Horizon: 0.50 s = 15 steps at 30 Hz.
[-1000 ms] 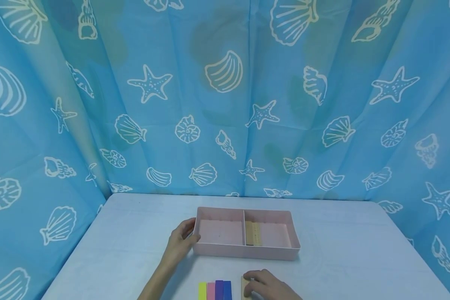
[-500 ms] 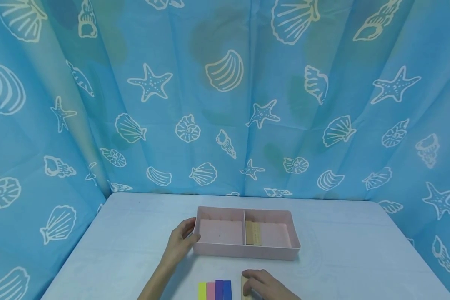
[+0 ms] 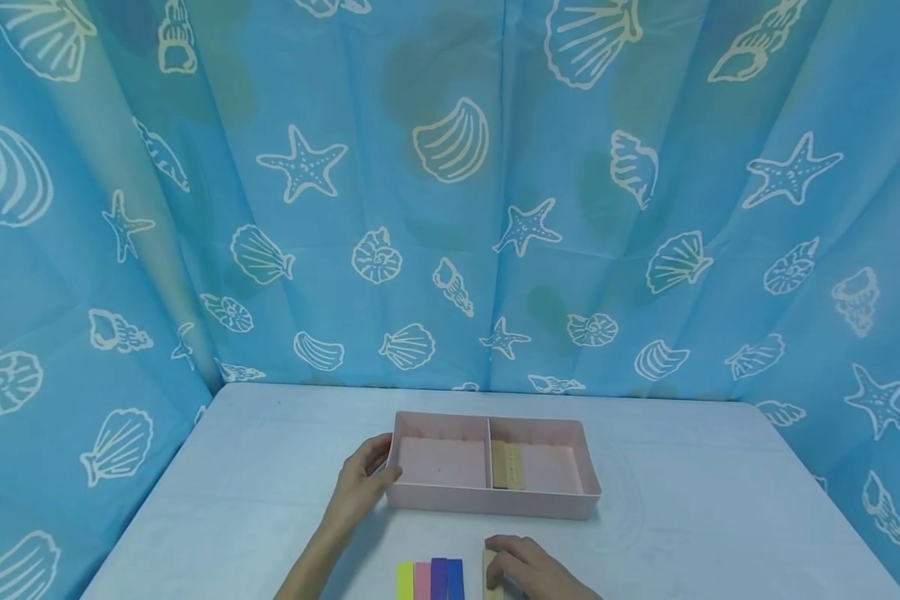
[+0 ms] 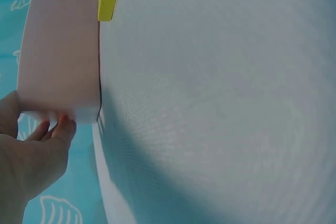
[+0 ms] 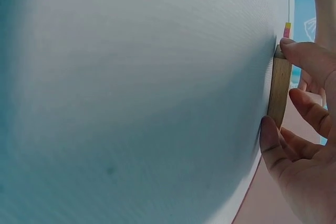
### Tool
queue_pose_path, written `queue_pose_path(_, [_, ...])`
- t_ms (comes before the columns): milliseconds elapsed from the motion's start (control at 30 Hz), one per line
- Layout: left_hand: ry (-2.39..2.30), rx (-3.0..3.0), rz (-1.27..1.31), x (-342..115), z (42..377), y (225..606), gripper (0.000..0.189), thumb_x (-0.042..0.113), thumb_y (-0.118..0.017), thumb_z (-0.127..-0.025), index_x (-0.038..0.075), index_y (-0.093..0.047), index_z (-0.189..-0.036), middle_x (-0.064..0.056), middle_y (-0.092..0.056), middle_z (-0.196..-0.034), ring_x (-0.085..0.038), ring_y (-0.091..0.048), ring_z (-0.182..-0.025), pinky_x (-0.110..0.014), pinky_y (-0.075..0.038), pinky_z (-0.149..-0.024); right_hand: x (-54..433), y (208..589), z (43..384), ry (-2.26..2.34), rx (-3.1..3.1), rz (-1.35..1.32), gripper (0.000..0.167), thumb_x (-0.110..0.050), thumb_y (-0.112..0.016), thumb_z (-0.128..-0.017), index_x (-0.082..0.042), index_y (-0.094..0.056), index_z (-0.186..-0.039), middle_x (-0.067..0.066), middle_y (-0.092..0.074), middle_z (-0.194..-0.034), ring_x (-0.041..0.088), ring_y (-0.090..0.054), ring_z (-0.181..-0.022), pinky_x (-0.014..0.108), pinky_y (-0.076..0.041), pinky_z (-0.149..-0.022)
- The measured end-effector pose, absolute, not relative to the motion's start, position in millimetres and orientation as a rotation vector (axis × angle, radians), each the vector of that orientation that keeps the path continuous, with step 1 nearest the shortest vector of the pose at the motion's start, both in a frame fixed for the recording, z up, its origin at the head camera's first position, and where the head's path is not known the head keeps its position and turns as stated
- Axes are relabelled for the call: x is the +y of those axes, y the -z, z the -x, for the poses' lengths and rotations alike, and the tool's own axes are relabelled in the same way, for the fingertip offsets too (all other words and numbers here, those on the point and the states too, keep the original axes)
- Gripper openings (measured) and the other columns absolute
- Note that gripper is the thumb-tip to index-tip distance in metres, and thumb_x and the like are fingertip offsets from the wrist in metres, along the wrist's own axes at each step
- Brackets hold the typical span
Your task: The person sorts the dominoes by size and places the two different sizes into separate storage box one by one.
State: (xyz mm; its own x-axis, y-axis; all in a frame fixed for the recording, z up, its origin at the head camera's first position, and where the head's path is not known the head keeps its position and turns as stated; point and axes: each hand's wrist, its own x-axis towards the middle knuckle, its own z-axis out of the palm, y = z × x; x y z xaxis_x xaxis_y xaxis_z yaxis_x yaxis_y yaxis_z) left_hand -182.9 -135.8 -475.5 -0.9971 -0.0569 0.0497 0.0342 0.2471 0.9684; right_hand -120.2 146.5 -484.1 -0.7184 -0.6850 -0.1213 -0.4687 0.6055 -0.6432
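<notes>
A pink two-compartment box (image 3: 492, 503) stands in the middle of the table. My left hand (image 3: 362, 482) grips its left end, the thumb at the front left corner; the left wrist view shows fingers against that end wall. In front of the box, my right hand (image 3: 534, 568) holds a plain wooden block (image 5: 280, 85) by its two ends, low at the tabletop. To its left lie a yellow block (image 3: 406, 581), a pink block (image 3: 422, 581), a purple block (image 3: 438, 578) and a blue block (image 3: 455, 578), side by side; the picture's lower edge cuts them off.
Light wooden pieces (image 3: 507, 465) stand against the divider in the box's right compartment. A white cloth (image 3: 690, 517) covers the table. Behind and along both sides hangs a blue curtain (image 3: 420, 208) with shell and starfish prints.
</notes>
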Motion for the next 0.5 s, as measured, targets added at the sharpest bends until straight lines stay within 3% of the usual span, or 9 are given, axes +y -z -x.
queue_pose_path(500, [1.856,-2.436,-0.052,-135.0,183.3,477.4,0.051,0.005,-0.063,-0.091,-0.003,-0.048,-0.14,-0.023,-0.049,-0.144,-0.04,-0.045,-0.134,-0.052,-0.04,-0.108,147.1,486.7,123.0,0.861,2.471,0.936,0.029,-0.056,-0.059,-0.093,-0.029,-0.056,-0.103,0.007,-0.05,-0.137,0.026,-0.048,-0.123,0.048,-0.045,-0.104])
